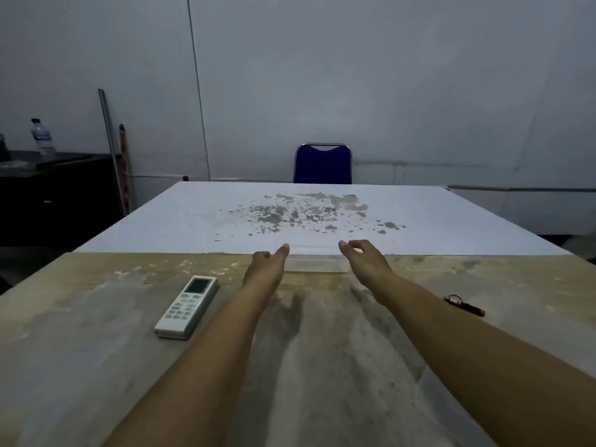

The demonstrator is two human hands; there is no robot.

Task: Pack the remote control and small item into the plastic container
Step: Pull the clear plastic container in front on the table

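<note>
A clear plastic container [317,263] lies on the wooden table, hard to see against the white board behind it. My left hand [267,264] is at its left end and my right hand [362,258] at its right end, both with fingers apart; whether they touch it I cannot tell. A white remote control [187,306] with a small screen lies to the left of my left forearm. A small dark red item with a metal ring [464,305] lies to the right of my right forearm.
A worn wooden table [96,350] is under my arms, with a white scuffed board [225,217] beyond it. A blue chair [322,164] stands at the far side. A dark cabinet with a water bottle [42,137] is at the left wall.
</note>
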